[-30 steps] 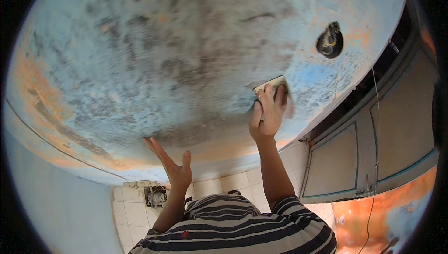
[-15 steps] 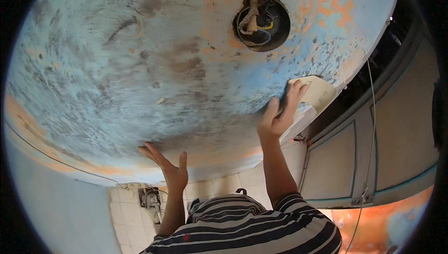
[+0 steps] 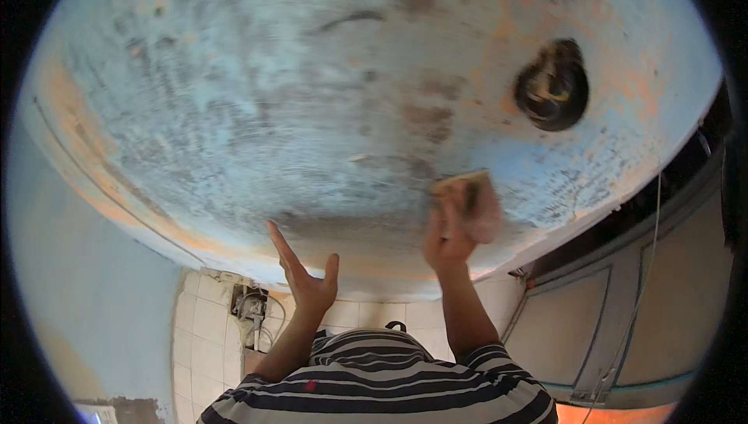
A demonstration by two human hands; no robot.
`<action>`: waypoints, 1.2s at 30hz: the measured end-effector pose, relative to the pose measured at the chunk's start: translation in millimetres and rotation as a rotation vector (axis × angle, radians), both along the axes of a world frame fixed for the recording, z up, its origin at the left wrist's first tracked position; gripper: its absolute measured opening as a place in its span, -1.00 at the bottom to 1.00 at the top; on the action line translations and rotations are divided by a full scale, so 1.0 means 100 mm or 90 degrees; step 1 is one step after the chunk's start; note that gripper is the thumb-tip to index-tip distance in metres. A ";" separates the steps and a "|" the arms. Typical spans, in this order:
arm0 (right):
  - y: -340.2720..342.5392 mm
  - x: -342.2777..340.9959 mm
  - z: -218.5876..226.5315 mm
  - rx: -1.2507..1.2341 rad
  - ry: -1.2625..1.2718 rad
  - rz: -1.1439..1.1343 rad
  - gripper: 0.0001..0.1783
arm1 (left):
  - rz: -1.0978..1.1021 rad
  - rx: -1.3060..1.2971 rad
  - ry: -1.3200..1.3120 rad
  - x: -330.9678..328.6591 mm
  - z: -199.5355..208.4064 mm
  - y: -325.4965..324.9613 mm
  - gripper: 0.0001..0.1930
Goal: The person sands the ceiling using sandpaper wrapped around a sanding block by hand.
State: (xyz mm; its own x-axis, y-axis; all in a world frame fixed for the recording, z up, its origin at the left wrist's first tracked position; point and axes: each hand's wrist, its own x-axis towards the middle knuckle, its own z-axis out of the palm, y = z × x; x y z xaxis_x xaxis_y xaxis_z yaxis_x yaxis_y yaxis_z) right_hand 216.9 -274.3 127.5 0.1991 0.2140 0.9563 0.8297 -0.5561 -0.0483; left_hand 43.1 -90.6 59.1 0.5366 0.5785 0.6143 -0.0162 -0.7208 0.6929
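Note:
In front of me is a wall (image 3: pixel 312 136) of patchy pale blue paint with dark smudges and orange spots. My right hand (image 3: pixel 449 243) holds a sheet of sandpaper (image 3: pixel 481 210), beige and pinkish with a dark patch, against the lower right part of this wall. Motion blurs the sheet and fingers somewhat. My left hand (image 3: pixel 310 284) is open beside the lower wall, thumb apart and fingers stretched upward. It holds nothing; whether its fingertips touch the wall I cannot tell.
A round hole (image 3: pixel 552 97) with loose wires opens in the wall at upper right. Lower left, another box with wires (image 3: pixel 249 305) sits beside pale tiles (image 3: pixel 206 311). A grey-brown panelled door (image 3: pixel 565 315) stands at right, with a thin cord (image 3: pixel 648 276) hanging before it.
My right hand has drawn the sandpaper left and down across the wall. The left hand stays open, slightly farther right in view. The view has shifted, so the hole appears farther right and lower.

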 end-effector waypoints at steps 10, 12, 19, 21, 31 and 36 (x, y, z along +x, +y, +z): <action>1.23 -0.67 0.08 -0.090 0.062 -0.019 -0.34 | 0.100 0.004 -0.086 -0.60 0.19 1.26 0.11; 1.52 -0.70 0.20 0.231 0.159 0.217 -0.39 | 0.110 -0.009 -0.096 -0.70 0.19 1.53 0.10; 2.08 -0.99 0.42 0.121 0.055 0.010 -0.34 | 0.099 -0.020 -0.041 -0.92 0.07 2.30 0.06; 2.37 -1.26 0.20 0.012 0.062 0.010 -0.34 | 0.074 -0.026 -0.040 -0.93 0.04 2.47 0.07; 2.00 -0.86 0.03 0.331 0.111 -0.032 -0.37 | -0.038 0.053 -0.082 -0.88 -0.06 2.50 0.05; 1.98 -0.95 -0.09 0.188 0.101 -0.096 -0.36 | -0.043 0.055 -0.097 -0.78 -0.12 2.34 0.08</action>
